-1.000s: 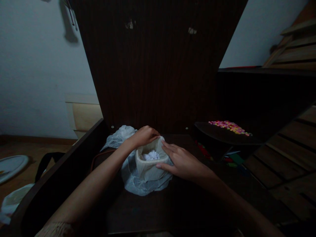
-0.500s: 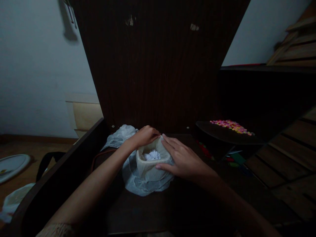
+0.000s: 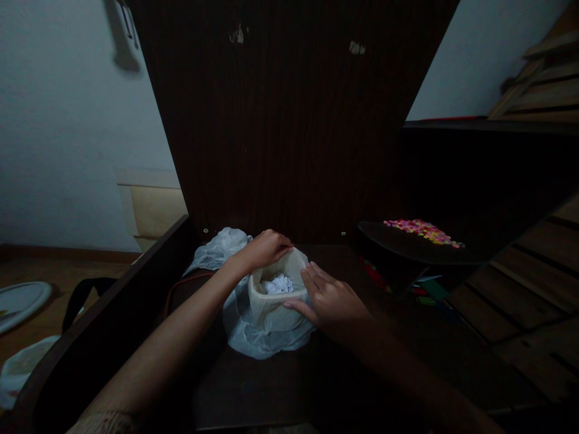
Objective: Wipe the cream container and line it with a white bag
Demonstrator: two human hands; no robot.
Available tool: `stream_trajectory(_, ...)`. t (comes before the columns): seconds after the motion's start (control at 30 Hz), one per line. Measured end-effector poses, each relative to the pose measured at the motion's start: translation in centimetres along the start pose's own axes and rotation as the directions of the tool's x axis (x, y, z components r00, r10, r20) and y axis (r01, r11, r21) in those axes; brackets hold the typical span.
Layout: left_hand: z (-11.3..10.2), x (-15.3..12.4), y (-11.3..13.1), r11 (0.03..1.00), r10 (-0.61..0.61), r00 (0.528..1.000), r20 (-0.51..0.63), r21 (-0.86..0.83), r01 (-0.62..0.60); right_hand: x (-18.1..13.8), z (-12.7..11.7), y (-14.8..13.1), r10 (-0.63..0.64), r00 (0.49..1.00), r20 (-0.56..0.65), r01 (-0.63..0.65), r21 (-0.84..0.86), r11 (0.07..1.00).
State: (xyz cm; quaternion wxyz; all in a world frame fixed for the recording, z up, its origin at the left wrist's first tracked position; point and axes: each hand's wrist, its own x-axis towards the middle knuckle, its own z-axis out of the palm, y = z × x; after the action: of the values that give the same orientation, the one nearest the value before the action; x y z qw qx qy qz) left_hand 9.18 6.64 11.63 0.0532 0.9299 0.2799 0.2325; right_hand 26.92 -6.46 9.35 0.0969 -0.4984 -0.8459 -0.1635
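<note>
The step in hand, as I judge it, is the fitting of a thin white translucent plastic sheet [image 3: 266, 345] over the rim of a small pale container with rounded corners [image 3: 275, 297]. This container stands upright near the middle of the dark brown wooden surface [image 3: 248, 392], with the plastic sheet lining its inside, folded over its front and spread loosely around its base. Inside it lies a bunch of crumpled white paper [image 3: 278, 284].

The left hand [image 3: 268, 247] bends over the far rim; its fingertips are partly hidden, so I cannot tell whether they are closed on the plastic. The right hand [image 3: 329, 296] is at the right side, its thumb on the front rim and its fingers at the right far corner, where the plastic stands up in a peak; thumb and fingers are apart. Behind, to the left, rests a heap of crumpled white plastic [image 3: 221, 246]; whether it joins the sheet, I cannot tell.

The next move, in my opinion, calls for gentle pulling of the raised plastic outward and down, while the other hand steadies the container, because such thin plastic could tear or slip back inside
</note>
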Motion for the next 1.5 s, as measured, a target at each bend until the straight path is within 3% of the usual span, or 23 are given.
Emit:
stream_trajectory(0.1,-0.1,0.0,0.1,1.0,-0.003,1.0,0.006,0.001,0.003,-0.1,-0.8,0.4,-0.033,0.999,-0.03,0.032,-0.016,0.999)
stream_trajectory(0.23,-0.3,0.0,0.2,1.0,-0.003,1.0,0.016,-0.002,0.003,0.8,-3.6,1.3,-0.201,0.978,-0.051,0.203,0.044,0.978)
stream_trajectory(0.37,-0.3,0.0,0.1,1.0,-0.011,1.0,0.017,-0.004,0.011,3.0,-5.9,0.9,-0.323,0.918,0.23,0.293,0.156,0.943)
stream_trajectory(0.43,-0.2,0.0,0.0,1.0,-0.017,1.0,0.014,-0.002,0.017,4.2,-6.1,0.4,-0.325,0.87,0.372,0.284,0.16,0.945)
stream_trajectory(0.57,0.1,0.1,-0.3,1.0,-0.023,1.0,0.015,-0.009,0.023,6.3,-5.5,-0.1,-0.362,0.758,0.543,0.259,0.258,0.931)
stream_trajectory(0.87,0.0,0.2,-0.3,0.998,-0.042,0.999,0.018,-0.056,0.043,9.9,-4.1,-0.7,-0.463,0.466,0.754,0.125,0.462,0.878)
stream_trajectory(0.93,0.0,0.2,-0.2,0.997,-0.047,0.999,0.02,-0.063,0.048,10.2,-3.9,-0.8,-0.445,0.466,0.765,0.138,0.435,0.89)
stream_trajectory(1.07,-0.4,0.1,0.1,0.996,-0.061,0.998,0.034,-0.069,0.063,10.3,-4.9,-0.7,-0.362,0.549,0.753,0.18,0.316,0.931)
stream_trajectory(1.23,-0.7,0.1,0.2,0.993,-0.074,0.996,0.047,-0.084,0.078,10.1,-6.0,-0.4,-0.369,0.622,0.69,0.22,0.299,0.929)
stream_trajectory(1.3,-0.6,0.1,0.2,0.993,-0.076,0.996,0.047,-0.089,0.08,10.1,-5.6,-0.4,-0.388,0.592,0.707,0.206,0.333,0.92)
stream_trajectory(1.43,-0.5,0.1,0.1,0.992,-0.08,0.996,0.047,-0.099,0.084,10.3,-4.0,-0.4,-0.38,0.477,0.792,0.135,0.361,0.923)
stream_trajectory(1.5,-0.5,0.1,0.1,0.99,-0.085,0.995,0.044,-0.106,0.089,10.4,-3.2,-0.6,-0.367,0.48,0.797,0.099,0.366,0.925)
